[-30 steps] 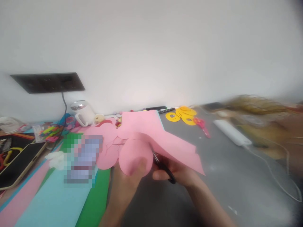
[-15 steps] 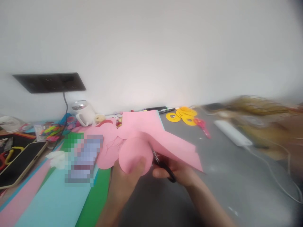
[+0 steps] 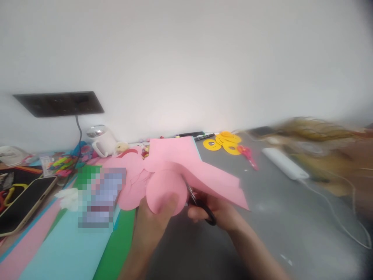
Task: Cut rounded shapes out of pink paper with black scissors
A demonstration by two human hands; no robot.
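My left hand (image 3: pixel 159 217) pinches a sheet of pink paper (image 3: pixel 167 188) by its rounded, nearly circular part, thumb on top. In my right hand (image 3: pixel 211 212) is a pair of black-handled scissors (image 3: pixel 201 203), its blades at the right edge of that circle, where the rest of the sheet curls away to the right. Several pink paper circles (image 3: pixel 131 194) lie in an overlapping pile just left of the held sheet. Behind it, a square stack of pink paper (image 3: pixel 171 149) lies near the wall.
Yellow paper discs (image 3: pixel 229 142) and pink scissors (image 3: pixel 247 157) lie at the back right, beside black pens (image 3: pixel 204 137). A white power strip (image 3: pixel 285 164) trails a cable rightward. On the left are coloured sheets (image 3: pixel 67 245), a phone (image 3: pixel 27 204) and a white mug (image 3: pixel 101 142).
The view has shifted very slightly. Both hands, the pink sheet and the scissors keep almost the same position.
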